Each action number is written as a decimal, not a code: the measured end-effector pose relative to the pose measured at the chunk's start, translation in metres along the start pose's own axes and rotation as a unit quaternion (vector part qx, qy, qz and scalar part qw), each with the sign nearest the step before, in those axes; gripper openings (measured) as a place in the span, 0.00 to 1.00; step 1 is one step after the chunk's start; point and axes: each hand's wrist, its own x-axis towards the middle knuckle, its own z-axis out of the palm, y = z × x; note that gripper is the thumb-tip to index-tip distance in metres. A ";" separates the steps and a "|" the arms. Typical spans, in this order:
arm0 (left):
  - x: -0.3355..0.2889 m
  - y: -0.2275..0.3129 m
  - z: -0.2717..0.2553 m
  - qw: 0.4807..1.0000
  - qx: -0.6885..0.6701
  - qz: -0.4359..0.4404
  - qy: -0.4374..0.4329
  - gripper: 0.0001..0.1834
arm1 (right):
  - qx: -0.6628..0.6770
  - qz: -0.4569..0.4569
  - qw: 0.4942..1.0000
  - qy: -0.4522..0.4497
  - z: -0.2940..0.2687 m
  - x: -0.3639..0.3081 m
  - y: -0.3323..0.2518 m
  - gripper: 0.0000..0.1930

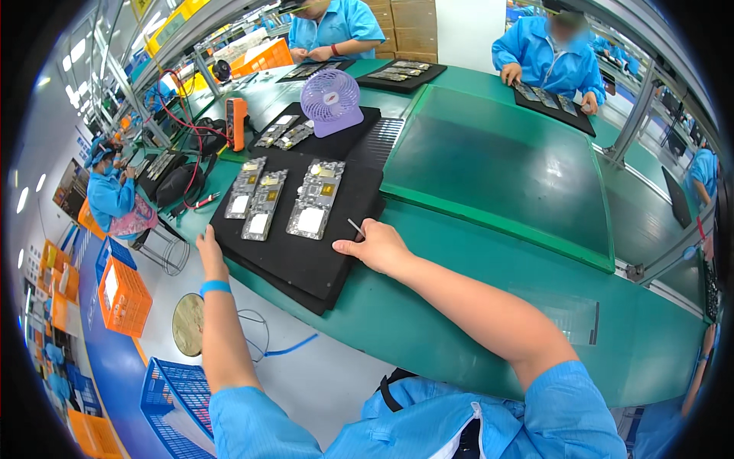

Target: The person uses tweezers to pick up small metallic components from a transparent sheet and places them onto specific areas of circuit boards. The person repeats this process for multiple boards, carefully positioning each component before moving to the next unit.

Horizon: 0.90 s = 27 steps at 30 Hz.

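Note:
Three long circuit boards, each with a white square label, lie on a black foam mat: a left circuit board [245,187], a middle circuit board [265,205] and a right circuit board [316,200]. The black mat [306,264] rests on other dark sheets at the green table's near edge. My left hand [211,256] is at the mat's left edge, fingers extended and holding nothing visible. At the mat's right side, my right hand [380,246] is closed around a thin grey stick-like tool [355,228]; its lower part is hidden in the fingers.
Beyond the mat stand a purple fan [330,99] and an orange multimeter [235,124] with red leads. A green-framed panel [497,176] covers the table's right. Co-workers handle boards across the table and at far left. Orange [125,297] and blue crates [172,394] stand below.

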 end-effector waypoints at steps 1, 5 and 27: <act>-0.013 -0.013 0.004 0.999 0.008 -0.038 0.022 0.38 | 0.006 0.007 1.000 0.025 -0.003 0.000 0.004 0.36; -0.145 0.025 0.035 0.988 -0.136 -0.074 -0.016 0.44 | 0.013 -0.078 0.969 0.236 -0.036 0.028 0.028 0.46; -0.209 0.044 0.055 0.982 -0.187 0.019 -0.031 0.37 | -0.026 -0.120 0.991 0.045 -0.059 0.044 0.021 0.37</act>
